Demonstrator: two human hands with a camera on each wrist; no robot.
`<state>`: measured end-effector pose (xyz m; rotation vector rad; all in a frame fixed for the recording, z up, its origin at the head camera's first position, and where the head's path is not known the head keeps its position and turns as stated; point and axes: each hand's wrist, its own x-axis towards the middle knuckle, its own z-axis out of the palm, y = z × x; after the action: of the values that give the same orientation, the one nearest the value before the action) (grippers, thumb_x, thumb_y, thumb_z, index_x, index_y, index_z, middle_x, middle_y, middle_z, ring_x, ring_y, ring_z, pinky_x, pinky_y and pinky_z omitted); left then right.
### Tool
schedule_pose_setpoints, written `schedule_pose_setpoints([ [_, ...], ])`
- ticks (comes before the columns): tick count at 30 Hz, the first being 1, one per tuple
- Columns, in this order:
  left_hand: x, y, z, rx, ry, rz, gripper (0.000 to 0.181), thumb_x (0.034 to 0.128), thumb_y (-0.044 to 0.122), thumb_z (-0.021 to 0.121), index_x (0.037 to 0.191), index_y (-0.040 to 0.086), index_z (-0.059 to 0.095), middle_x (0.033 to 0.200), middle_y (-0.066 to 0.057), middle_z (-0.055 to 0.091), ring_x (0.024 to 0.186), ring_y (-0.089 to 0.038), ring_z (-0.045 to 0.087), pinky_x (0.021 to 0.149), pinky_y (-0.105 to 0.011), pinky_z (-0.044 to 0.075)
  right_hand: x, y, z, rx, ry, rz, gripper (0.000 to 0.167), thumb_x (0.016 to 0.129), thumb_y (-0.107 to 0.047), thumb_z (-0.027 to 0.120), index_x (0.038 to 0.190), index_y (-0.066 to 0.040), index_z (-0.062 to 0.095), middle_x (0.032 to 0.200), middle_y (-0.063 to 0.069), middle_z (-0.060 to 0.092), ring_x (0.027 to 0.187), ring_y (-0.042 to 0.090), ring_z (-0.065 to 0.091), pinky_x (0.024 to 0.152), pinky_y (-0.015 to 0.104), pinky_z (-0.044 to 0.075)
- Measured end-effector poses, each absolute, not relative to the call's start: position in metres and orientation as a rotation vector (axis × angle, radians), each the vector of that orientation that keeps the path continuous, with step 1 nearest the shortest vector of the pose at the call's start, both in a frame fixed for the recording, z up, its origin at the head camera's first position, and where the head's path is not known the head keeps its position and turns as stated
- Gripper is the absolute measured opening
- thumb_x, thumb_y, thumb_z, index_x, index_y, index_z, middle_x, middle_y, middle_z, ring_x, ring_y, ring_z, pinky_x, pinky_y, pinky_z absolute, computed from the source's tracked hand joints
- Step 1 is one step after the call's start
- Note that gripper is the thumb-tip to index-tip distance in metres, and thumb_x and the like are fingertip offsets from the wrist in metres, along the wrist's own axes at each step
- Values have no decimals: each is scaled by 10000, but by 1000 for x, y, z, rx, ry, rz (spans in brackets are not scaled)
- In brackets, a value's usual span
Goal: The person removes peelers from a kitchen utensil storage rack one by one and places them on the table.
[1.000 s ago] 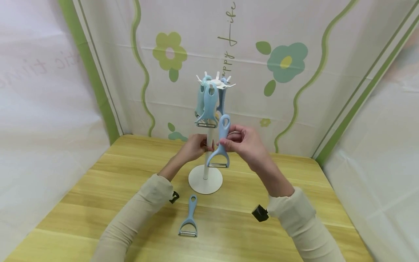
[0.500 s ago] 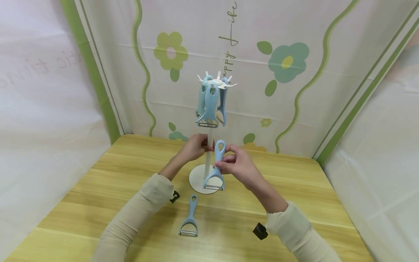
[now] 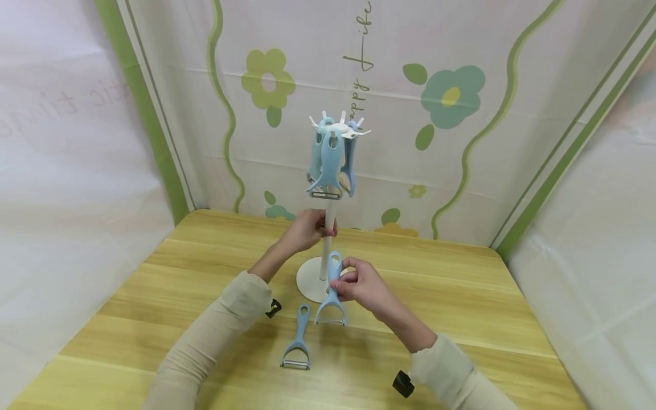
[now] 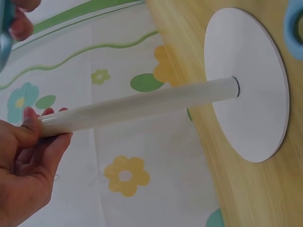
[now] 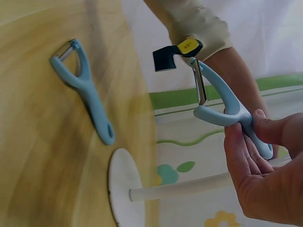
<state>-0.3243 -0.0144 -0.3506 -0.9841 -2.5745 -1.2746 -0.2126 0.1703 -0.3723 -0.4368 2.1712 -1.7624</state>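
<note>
My left hand (image 3: 306, 229) grips the white post (image 4: 142, 105) of an upright stand with a round white base (image 4: 251, 118). In my right hand (image 3: 363, 286) is a light-blue peeler (image 5: 227, 97), pinched at the handle between thumb and fingers, blade end downward, in front of the base. Another blue peeler (image 3: 297, 340) lies on the table, its loop end toward the stand. From the hooks of the white top (image 3: 340, 130) hang several peelers, a light-blue one (image 3: 331, 162) in front, a greener one (image 3: 315, 154) and a darker blue one (image 3: 349, 159) behind.
The stand is on a wooden table (image 3: 451, 319). A patterned cloth (image 3: 379, 74) rises behind the table, with white cloth at both sides. Black camera mounts (image 3: 403, 384) are at both wrists.
My right hand has moved down and slightly left with its peeler, from beside the hanging peelers to low in front of the base. My left hand stays on the post.
</note>
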Motion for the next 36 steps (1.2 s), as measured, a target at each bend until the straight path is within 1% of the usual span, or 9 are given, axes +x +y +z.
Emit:
schedule_pose_setpoints([
  [4, -323, -13, -352, -955, -2566, -1274, 92, 923, -45, 653, 881, 37, 659, 866, -98, 707, 817, -192, 712, 819, -341, 622, -212, 170, -386, -424, 2167, -1747, 223, 955, -14, 637, 1103, 75, 496, 898, 230, 749, 796, 182, 750, 767, 390, 636],
  [11, -322, -10, -354, -925, -2536, -1205, 116, 918, -67, 640, 874, 38, 666, 844, -90, 706, 790, -182, 698, 800, -338, 624, -212, 169, -409, -374, 2167, -1727, 259, 930, -11, 667, 1105, 66, 492, 823, 167, 745, 709, 120, 711, 715, 362, 639],
  [15, -321, -9, -354, -913, -2529, -1199, 114, 916, -64, 643, 874, 40, 667, 831, -86, 706, 778, -180, 694, 791, -338, 624, -210, 168, -425, -373, 2154, -1724, 292, 920, 28, 655, 1134, 64, 460, 811, 177, 738, 691, 123, 704, 708, 394, 640],
  [20, -322, -9, -356, -908, -2523, -1222, 87, 922, -53, 645, 894, 28, 661, 843, -98, 703, 784, -192, 700, 798, -347, 625, -208, 166, -441, -357, 2132, -1719, 322, 915, 53, 646, 1159, 52, 438, 779, 150, 727, 671, 115, 685, 705, 419, 639],
  [22, -323, -9, -357, -905, -2523, -1232, 82, 924, -56, 639, 905, 20, 661, 856, -107, 704, 797, -201, 708, 804, -351, 625, -206, 165, -445, -340, 2125, -1713, 332, 915, 46, 653, 1168, 42, 438, 772, 114, 723, 665, 111, 676, 691, 396, 637],
  [28, -325, -9, -358, -900, -2511, -1216, 65, 922, -60, 642, 919, 2, 663, 872, -118, 710, 820, -213, 724, 815, -354, 626, -206, 166, -455, -318, 2140, -1673, 361, 914, 23, 673, 1190, 16, 440, 772, 69, 715, 652, 109, 667, 655, 340, 629],
  [33, -327, -9, -358, -897, -2495, -1196, 62, 915, -50, 659, 903, 11, 662, 862, -115, 718, 812, -221, 728, 812, -370, 628, -210, 168, -466, -321, 2161, -1665, 375, 909, 25, 678, 1198, 6, 439, 748, 58, 703, 623, 102, 650, 613, 292, 611],
  [36, -328, -8, -359, -895, -2501, -1198, 62, 919, -47, 657, 903, 12, 663, 868, -118, 721, 821, -228, 732, 818, -374, 627, -211, 169, -472, -320, 2163, -1662, 412, 905, 34, 675, 1235, 0, 431, 751, 71, 704, 613, 104, 648, 600, 288, 606],
])
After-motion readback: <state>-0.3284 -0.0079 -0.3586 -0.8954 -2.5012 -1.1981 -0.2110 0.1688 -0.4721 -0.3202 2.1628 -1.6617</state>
